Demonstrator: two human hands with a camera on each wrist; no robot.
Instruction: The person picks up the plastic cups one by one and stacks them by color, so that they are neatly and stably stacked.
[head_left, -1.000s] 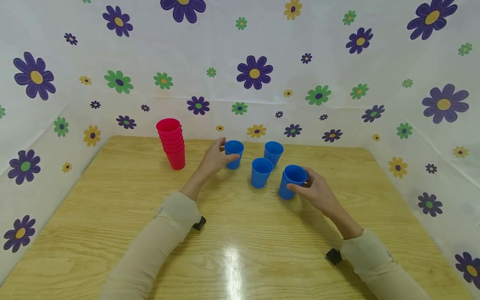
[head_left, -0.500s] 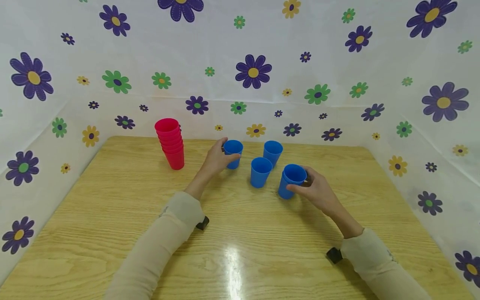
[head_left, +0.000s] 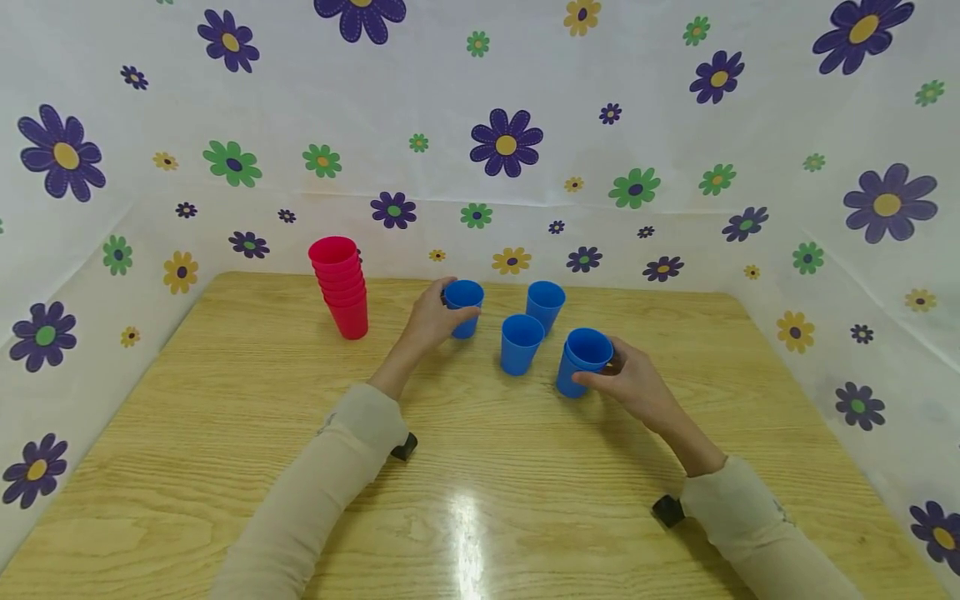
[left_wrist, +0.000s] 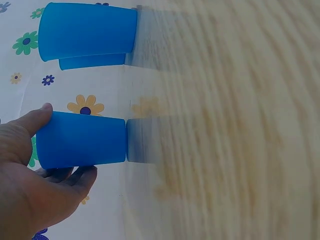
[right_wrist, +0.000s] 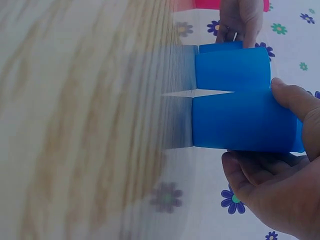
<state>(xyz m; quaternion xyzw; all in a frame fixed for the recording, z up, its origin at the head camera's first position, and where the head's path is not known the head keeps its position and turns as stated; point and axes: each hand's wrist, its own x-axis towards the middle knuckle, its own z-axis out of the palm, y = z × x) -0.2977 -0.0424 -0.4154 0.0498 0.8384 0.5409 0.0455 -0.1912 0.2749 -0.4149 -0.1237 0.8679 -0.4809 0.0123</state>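
Note:
My left hand (head_left: 435, 317) holds a blue cup (left_wrist: 82, 140) that stands upright on the table. Its thumb lies near the rim on one side, and the fingers come round the other. My right hand (head_left: 633, 383) grips two nested blue cups (right_wrist: 242, 122) standing nearer the front; the inner cup's rim shows just above the outer one's. Between the hands are two single blue cups, both upright: a front one (head_left: 520, 348) and, slightly behind and to its right, a back one (head_left: 547, 302). No hand touches these two.
A tall stack of red cups (head_left: 347, 292) stands at the back left, left of my left hand. The wooden table (head_left: 525, 500) runs back to a white flowered cloth (head_left: 420, 75), which also hangs on both sides.
My left forearm has shifted slightly right, and the cup in the left hand sits a little deeper toward the palm. The right hand and its nested cups stay where they were.

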